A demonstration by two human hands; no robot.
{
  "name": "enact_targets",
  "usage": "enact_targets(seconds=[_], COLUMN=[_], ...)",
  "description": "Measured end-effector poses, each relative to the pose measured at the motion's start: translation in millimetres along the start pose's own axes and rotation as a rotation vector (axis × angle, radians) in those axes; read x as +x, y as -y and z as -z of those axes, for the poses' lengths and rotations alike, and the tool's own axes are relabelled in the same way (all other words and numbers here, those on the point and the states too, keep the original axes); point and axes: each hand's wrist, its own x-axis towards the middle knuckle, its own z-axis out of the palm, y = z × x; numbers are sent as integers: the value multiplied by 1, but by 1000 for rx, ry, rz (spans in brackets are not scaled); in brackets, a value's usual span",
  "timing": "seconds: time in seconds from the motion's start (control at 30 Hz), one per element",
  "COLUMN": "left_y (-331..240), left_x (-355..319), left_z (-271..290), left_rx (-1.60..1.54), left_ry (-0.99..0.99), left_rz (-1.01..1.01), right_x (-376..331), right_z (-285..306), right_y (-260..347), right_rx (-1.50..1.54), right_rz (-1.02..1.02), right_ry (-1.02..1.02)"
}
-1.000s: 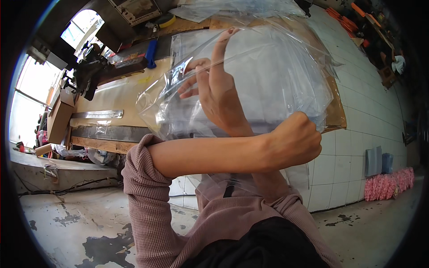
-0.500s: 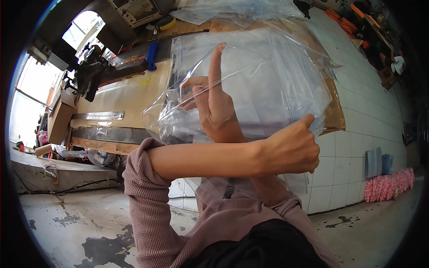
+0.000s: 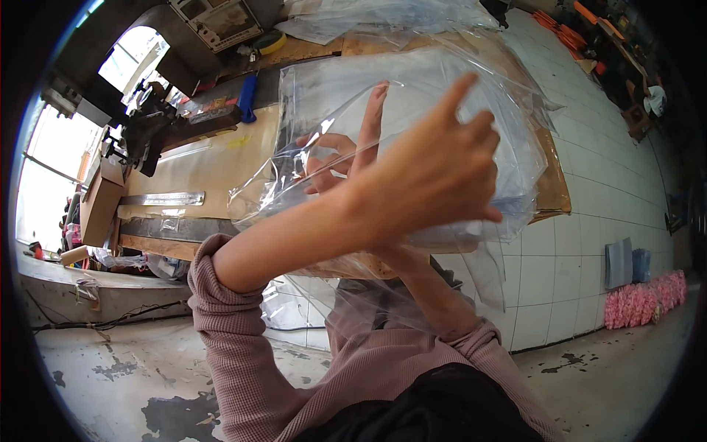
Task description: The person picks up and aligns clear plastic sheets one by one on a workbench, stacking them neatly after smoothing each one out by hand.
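Note:
Clear plastic sheets (image 3: pixel 412 74) lie in a stack on the workbench in front of me. My right hand (image 3: pixel 357 144) is under a loose, creased layer of clear film (image 3: pixel 258 191), its index finger stretched upward and the other fingers bent and apart. Reaching across from the left, my left forearm passes over my right wrist. My left hand (image 3: pixel 445 162) is above the right part of the sheets, slightly blurred, with its index finger extended and its fingers apart. No object shows in it. A part of the film hangs over the bench's near edge.
A steel ruler (image 3: pixel 162 199) lies on the bench's left part, near a dark metal clamp device (image 3: pixel 151 125) and a blue handle (image 3: pixel 249 97). Beyond are a yellow tape roll (image 3: pixel 272 43) and more plastic film (image 3: pixel 390 18). A cardboard box (image 3: pixel 101 202) stands left; pink bundles (image 3: pixel 644 300) lie right.
My left hand has moved up and to the left from the sheets' near right corner, and its fingers have spread. My right hand has shifted slightly right under the film.

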Motion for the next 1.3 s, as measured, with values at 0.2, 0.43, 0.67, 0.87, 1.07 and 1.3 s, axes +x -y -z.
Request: enact_targets(seconds=[0.2,0.43,0.67,0.87,1.07,1.3], left_y=[-15,-11,-12,-19,-15,-15], left_x=[12,11,4,8,3,5], left_z=[-23,-19,-37,-32,-23,-23], left_rx=[-112,-259,-431,-438,-401,-380], left_ry=[122,-86,-328,-308,-196,-205], left_rz=[-178,-241,-194,-190,-232,-231], right_x=[15,21,30,26,19,21], right_z=[-12,-3,-1,5,-10,-11], right_y=[6,6,6,9,-2,-1], right_rx=[180,139,251,193,130,172], right_rz=[-118,-175,-293,-246,-189,-75], right_ry=[-55,47,211,232,159,49])
